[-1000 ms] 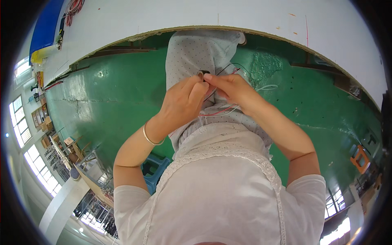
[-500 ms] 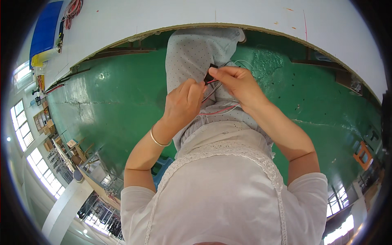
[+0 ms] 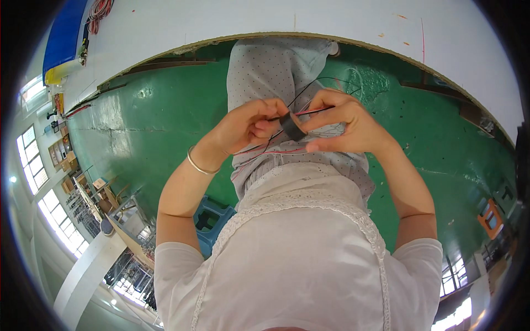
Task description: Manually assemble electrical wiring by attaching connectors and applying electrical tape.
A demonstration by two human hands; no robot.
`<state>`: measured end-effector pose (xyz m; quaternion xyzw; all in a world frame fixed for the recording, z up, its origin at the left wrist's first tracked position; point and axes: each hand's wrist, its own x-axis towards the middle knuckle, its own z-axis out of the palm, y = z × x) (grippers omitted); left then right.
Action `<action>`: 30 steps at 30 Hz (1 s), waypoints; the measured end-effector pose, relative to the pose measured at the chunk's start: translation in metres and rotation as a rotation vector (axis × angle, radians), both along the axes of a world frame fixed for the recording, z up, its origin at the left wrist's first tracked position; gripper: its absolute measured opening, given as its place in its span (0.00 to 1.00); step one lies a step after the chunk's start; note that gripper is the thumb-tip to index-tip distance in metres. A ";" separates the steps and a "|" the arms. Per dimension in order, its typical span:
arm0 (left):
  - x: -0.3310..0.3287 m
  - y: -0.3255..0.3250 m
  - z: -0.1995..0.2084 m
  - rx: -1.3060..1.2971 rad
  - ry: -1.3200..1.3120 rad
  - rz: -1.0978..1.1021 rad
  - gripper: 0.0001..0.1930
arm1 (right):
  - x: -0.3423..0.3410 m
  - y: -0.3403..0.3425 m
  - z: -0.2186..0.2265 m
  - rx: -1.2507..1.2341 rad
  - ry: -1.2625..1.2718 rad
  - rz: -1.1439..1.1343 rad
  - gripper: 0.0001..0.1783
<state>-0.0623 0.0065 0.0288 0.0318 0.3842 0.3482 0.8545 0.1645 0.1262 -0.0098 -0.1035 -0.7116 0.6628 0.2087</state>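
Above my lap, a small black roll (image 3: 292, 126) that looks like tape sits between my two hands, tilted. Thin red, black and white wires (image 3: 312, 111) pass beside it and run across both hands. My left hand (image 3: 248, 126) is closed, its curled fingers pinching the wires at the roll's left side. On the other side my right hand (image 3: 349, 122) has its fingers bent around the roll's right edge, with wires between them and the thumb lower and apart. More wires (image 3: 265, 153) trail over my lap; where they end is hidden.
A white tabletop (image 3: 331, 19) with a rough edge curves ahead of me. On its left lie a bundle of red and white wire (image 3: 100, 14) and a blue sheet (image 3: 63, 36). A blue stool (image 3: 212, 223) stands at my left, an orange stool (image 3: 490, 218) at far right.
My hands have moved apart, and the right fingers have spread from their pinch. The black piece now sits lower between them, showing more of its round side. Loose wires have shifted.
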 end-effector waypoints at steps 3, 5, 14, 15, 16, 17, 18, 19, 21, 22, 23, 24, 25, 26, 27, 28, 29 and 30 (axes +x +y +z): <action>0.012 0.006 0.005 0.137 0.514 -0.130 0.09 | 0.003 -0.004 0.002 -0.117 -0.041 -0.097 0.07; 0.022 0.001 0.006 0.548 0.970 -0.231 0.12 | 0.002 -0.007 0.008 -0.379 -0.132 -0.175 0.07; 0.035 -0.005 0.000 1.072 1.634 -0.284 0.13 | -0.022 -0.011 0.005 -0.648 -0.342 -0.151 0.10; 0.035 -0.007 -0.003 1.072 1.633 -0.284 0.13 | -0.021 -0.010 0.009 -0.733 -0.373 -0.191 0.10; 0.035 -0.009 -0.006 1.042 1.629 -0.243 0.12 | -0.023 -0.009 0.013 -0.817 -0.404 -0.232 0.10; 0.035 -0.010 -0.007 1.011 1.625 -0.203 0.11 | -0.023 -0.009 0.017 -0.816 -0.405 -0.233 0.10; 0.035 -0.010 -0.007 1.012 1.624 -0.202 0.11 | -0.024 -0.011 0.021 -0.873 -0.384 -0.288 0.10; 0.037 -0.010 -0.007 0.898 1.449 -0.123 0.09 | -0.023 -0.012 0.024 -0.930 -0.362 -0.342 0.10; 0.033 -0.008 -0.007 0.784 1.274 -0.049 0.08 | -0.017 -0.012 0.016 -0.907 -0.321 -0.291 0.09; 0.026 -0.008 -0.008 0.469 0.787 0.040 0.07 | -0.012 -0.011 0.011 -0.884 -0.278 -0.234 0.11; 0.021 -0.006 -0.009 0.157 0.294 0.119 0.08 | -0.005 -0.008 0.006 -0.887 -0.276 -0.232 0.11; 0.020 -0.003 -0.009 0.156 0.297 0.118 0.08 | 0.002 -0.003 0.001 -0.682 -0.293 -0.132 0.10; 0.018 -0.001 -0.007 0.064 0.203 0.053 0.07 | 0.006 0.000 -0.003 -0.472 -0.316 -0.028 0.09; 0.017 0.000 -0.006 -0.027 0.107 -0.012 0.07 | 0.009 0.001 -0.007 -0.471 -0.322 -0.023 0.09; 0.014 0.000 -0.008 -0.026 0.103 -0.006 0.07 | 0.011 0.002 -0.011 -0.323 -0.136 0.000 0.06; 0.012 0.001 -0.010 -0.054 0.080 -0.002 0.07 | 0.011 0.003 -0.010 -0.180 0.055 0.017 0.04; 0.011 0.001 -0.012 -0.082 0.057 0.002 0.08 | 0.013 0.006 -0.007 -0.183 0.056 0.017 0.04; 0.014 0.001 -0.012 -0.084 0.057 0.002 0.08 | 0.016 0.011 -0.002 -0.084 -0.011 0.022 0.05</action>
